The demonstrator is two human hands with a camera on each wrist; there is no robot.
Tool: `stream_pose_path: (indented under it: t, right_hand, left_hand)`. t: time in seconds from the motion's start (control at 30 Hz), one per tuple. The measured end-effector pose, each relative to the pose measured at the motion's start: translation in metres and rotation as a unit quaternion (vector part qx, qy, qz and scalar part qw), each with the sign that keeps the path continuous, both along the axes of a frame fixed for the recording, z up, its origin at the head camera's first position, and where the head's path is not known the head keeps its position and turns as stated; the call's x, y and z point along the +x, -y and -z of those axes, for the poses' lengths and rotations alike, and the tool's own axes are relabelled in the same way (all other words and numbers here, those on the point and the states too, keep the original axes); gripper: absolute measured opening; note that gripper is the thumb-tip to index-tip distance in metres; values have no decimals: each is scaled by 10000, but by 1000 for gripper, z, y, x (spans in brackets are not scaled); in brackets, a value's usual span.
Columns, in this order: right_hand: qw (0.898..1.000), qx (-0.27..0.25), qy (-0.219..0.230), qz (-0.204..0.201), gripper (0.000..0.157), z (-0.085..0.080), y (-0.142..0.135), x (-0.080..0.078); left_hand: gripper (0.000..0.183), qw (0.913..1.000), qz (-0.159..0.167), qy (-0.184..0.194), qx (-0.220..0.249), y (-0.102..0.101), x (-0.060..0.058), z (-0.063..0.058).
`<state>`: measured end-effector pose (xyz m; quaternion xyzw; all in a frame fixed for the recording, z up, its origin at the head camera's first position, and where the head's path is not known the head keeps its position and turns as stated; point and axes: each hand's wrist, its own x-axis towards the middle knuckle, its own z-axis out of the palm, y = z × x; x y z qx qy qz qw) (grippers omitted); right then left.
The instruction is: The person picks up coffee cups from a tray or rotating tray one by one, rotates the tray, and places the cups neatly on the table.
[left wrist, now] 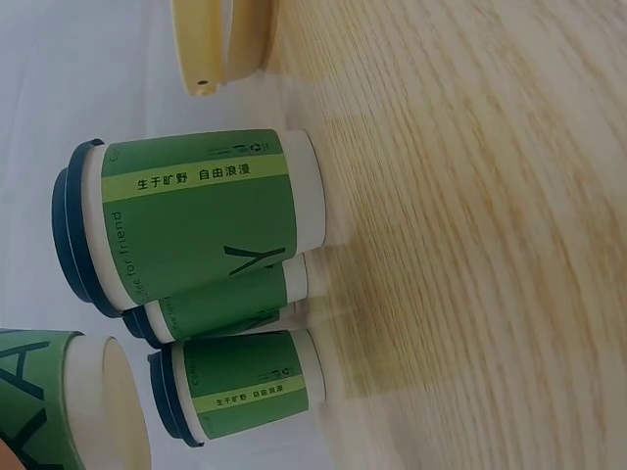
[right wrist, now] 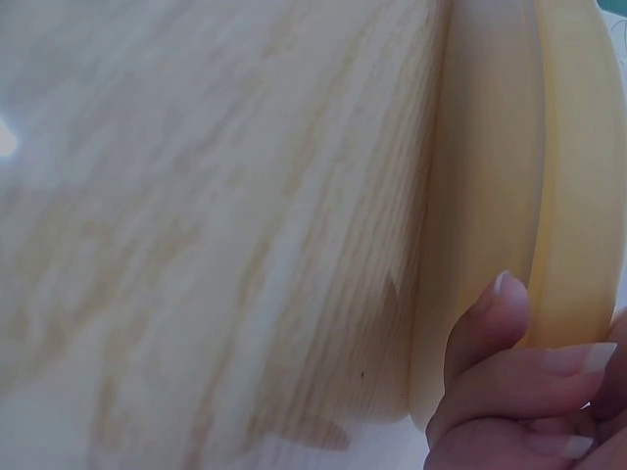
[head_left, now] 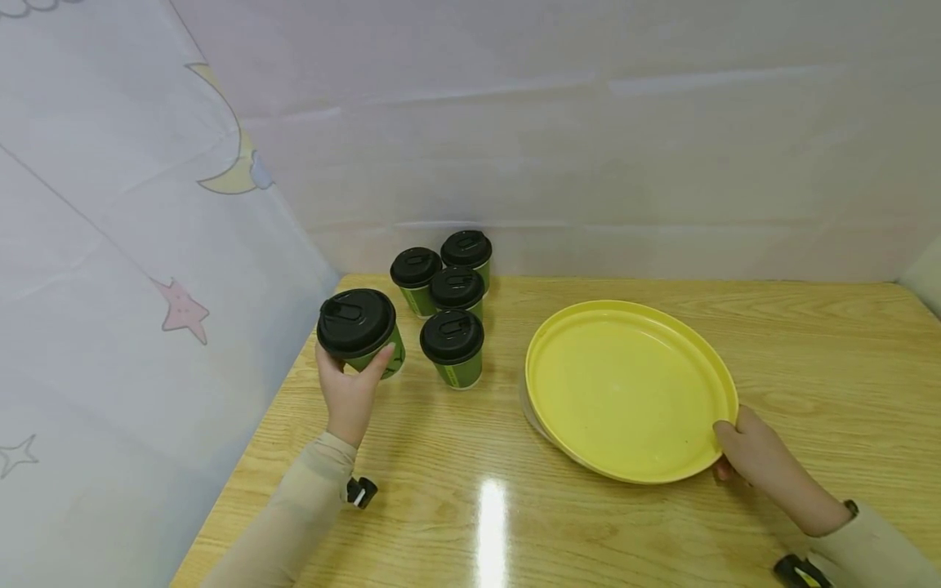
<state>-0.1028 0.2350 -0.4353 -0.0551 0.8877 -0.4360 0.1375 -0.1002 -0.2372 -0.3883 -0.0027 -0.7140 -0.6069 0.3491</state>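
My left hand (head_left: 349,400) grips a green paper coffee cup (head_left: 397,355) with a black lid, at the table's left side. The left wrist view shows this held cup (left wrist: 44,392) tilted, its base off the table. Just right of it, several matching lidded cups (head_left: 459,371) stand upright in a cluster; the nearest cup (left wrist: 206,215) shows pale lettering on a light green band. On the right, my right hand (head_left: 757,449) pinches the rim of a round yellow tray (head_left: 632,392), thumb on top and fingers curled underneath. A paler round part (right wrist: 480,196) shows below the tray's rim.
The wooden table (head_left: 412,506) carries everything and meets a pale cloth backdrop (head_left: 551,163) behind. Another printed cloth wall (head_left: 110,286) closes off the left side, near the held cup. Bare wood lies between the cups and the tray.
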Motion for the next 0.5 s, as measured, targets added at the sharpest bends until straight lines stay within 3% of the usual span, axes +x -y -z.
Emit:
stream_pose_path:
  t: [0.27,0.5]
  right_hand:
    - [10000,-59,-35,-12,30,-1,1,0]
    - [10000,47,70,48,29,-1,0,2]
  left_hand:
    - [76,9967,-121,766,224,-1,0,-2]
    - [77,9935,-107,1085,332,-1,0,-3]
